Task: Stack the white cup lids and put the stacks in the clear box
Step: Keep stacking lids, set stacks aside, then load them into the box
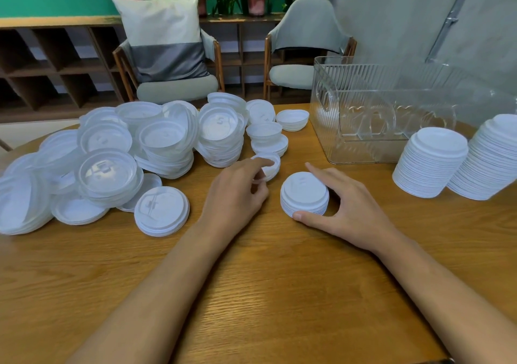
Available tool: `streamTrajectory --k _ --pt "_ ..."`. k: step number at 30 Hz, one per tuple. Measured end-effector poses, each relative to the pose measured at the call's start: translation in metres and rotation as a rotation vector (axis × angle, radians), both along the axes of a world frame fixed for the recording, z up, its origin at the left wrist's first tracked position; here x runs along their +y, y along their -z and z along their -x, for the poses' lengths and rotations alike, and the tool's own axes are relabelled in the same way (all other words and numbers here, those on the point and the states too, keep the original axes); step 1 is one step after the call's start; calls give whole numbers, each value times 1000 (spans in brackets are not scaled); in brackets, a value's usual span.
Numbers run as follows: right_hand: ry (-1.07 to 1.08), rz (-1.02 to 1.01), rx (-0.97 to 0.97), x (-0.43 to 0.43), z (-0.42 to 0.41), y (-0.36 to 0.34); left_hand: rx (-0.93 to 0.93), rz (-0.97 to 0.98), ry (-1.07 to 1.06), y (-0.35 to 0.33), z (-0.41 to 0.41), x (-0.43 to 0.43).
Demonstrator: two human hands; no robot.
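On the tabletop [251, 293], the left hand [237, 193] pinches one lid [270, 165] in curled fingers. At its 3 o'clock, the right hand [349, 204] spreads wide, thumb and fingers cupping a short stack [304, 193]. Loose lids [112, 154] heap at 9 o'clock. The clear box [363, 117] stands at 2 o'clock.

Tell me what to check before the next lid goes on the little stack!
1. The left hand pinches one lid: ok.
2. The right hand holds the small stack steady: ok.
3. The small stack stands straight on the table: ok.
4. The lid faces the same way as the small stack: cannot tell.
5. The clear box is open on top: ok.
6. The tall stacks are in the clear box: not ok, they stand beside it.
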State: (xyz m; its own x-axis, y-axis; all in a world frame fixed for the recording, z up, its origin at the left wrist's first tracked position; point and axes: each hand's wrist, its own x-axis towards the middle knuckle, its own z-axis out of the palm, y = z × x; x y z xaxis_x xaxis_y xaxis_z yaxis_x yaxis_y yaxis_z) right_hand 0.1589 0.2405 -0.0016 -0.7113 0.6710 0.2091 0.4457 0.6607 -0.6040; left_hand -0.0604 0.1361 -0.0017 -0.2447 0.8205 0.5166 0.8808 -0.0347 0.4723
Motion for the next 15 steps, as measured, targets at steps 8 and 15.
streamTrajectory --k 8,15 --pt "50 -26 20 1 2 2 -268 -140 46 -11 -12 -2" --pt "37 -17 83 0 1 0 -940 -28 248 -23 -21 -4"
